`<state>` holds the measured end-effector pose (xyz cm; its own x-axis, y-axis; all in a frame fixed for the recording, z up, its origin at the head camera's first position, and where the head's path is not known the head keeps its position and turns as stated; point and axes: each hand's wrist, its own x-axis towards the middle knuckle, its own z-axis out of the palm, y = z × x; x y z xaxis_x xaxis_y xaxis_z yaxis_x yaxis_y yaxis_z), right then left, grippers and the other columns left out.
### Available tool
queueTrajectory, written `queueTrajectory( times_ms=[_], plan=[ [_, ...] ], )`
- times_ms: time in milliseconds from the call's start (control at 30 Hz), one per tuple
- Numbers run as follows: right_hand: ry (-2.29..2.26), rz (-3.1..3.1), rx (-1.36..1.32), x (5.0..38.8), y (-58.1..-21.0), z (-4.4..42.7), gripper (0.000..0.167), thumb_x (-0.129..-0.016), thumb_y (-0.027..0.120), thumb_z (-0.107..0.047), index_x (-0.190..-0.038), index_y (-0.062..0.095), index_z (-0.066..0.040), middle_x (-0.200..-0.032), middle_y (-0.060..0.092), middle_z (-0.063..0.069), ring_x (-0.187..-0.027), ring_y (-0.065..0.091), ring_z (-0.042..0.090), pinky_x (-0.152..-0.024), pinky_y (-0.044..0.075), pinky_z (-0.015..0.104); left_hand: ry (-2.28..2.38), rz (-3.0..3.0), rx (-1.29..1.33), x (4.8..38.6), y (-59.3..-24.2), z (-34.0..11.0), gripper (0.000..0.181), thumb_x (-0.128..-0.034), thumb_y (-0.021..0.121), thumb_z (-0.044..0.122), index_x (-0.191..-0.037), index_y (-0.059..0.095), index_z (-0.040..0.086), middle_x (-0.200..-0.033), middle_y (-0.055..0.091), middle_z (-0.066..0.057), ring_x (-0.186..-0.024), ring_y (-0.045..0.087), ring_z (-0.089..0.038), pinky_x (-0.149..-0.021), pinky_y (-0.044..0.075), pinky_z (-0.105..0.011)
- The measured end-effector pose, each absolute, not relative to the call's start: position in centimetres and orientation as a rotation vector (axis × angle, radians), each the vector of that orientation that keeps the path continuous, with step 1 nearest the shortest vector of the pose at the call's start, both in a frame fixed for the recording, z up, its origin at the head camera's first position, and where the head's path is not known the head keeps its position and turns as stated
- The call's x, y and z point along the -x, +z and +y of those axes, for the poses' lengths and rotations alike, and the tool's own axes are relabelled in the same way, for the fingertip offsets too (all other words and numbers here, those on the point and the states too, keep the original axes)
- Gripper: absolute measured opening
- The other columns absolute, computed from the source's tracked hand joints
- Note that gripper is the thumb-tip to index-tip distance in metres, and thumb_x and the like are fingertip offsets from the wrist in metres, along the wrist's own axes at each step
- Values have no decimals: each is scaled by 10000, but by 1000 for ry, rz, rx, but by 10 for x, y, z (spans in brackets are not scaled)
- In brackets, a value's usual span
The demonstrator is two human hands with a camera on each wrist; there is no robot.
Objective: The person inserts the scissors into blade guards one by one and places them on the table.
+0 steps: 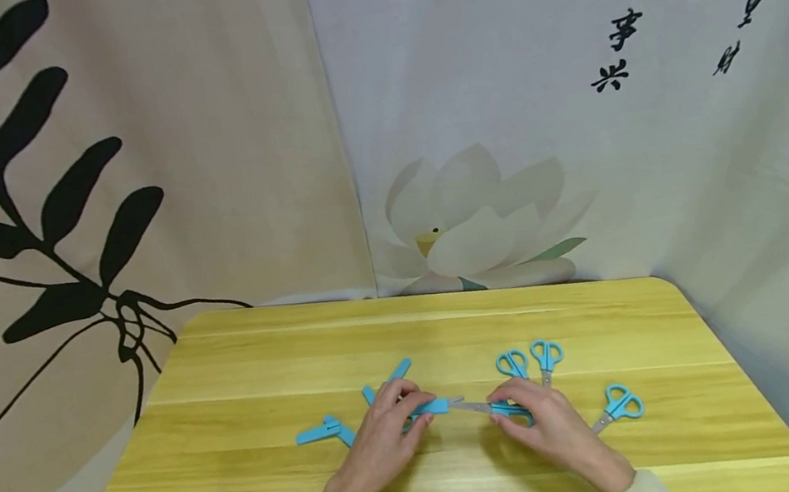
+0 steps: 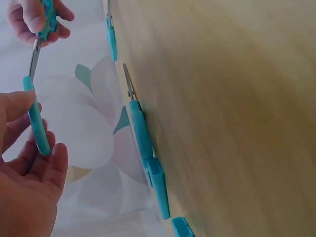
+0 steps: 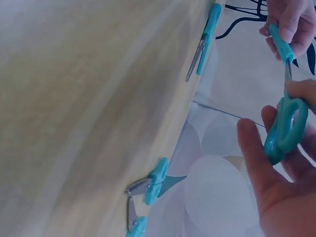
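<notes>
My left hand (image 1: 379, 437) pinches a slim turquoise piece (image 2: 37, 118), shaped like a blade cover, between thumb and fingers. In my right hand (image 1: 552, 426) is a pair of scissors (image 3: 289, 126), gripped by its turquoise handles. The metal blades (image 2: 34, 59) point left and meet the end of the slim piece; how far they go inside I cannot tell. Both hands are raised above the table. Behind my left hand, a turquoise piece with a metal blade (image 2: 140, 128) lies on the table, largely hidden in the head view.
More turquoise pieces (image 1: 318, 433) lie left of my left hand, some crossing one another, with another piece (image 1: 400, 369) behind it. Around my right hand lie scissors (image 1: 546, 352), more scissors (image 1: 512, 364) and a third pair (image 1: 621, 402). The wooden table (image 1: 266, 356) backs onto a printed curtain (image 1: 257, 131).
</notes>
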<state>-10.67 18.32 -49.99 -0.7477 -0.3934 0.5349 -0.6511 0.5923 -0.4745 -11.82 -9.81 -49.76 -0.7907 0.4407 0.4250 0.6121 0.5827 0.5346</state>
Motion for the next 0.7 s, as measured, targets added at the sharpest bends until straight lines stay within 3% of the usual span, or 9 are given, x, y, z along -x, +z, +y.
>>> queueTrajectory(
  times_ms=[400, 700],
  plan=[
    [817, -2441, -891, 110, -494, 172, 380, -811, 893, -119, -1152, 727, -102, -1114, 689, -35, -907, 689, 122, -736, 601, 302, -1011, -2495, 909, 120, -496, -100, 213, -928, 789, 121, -1138, 766, 142, -1122, 642, 37, -986, 556, -115, -777, 533, -274],
    [802, -2421, -914, 111, -492, 164, 280, -795, 882, -76, -1027, 728, -106, -1085, 657, -21, -877, 667, 119, -730, 597, 287, -1032, -2437, 935, 118, -498, -101, 220, -924, 783, 128, -1141, 761, 154, -1102, 639, 55, -949, 542, -107, -756, 511, -253]
  ],
)
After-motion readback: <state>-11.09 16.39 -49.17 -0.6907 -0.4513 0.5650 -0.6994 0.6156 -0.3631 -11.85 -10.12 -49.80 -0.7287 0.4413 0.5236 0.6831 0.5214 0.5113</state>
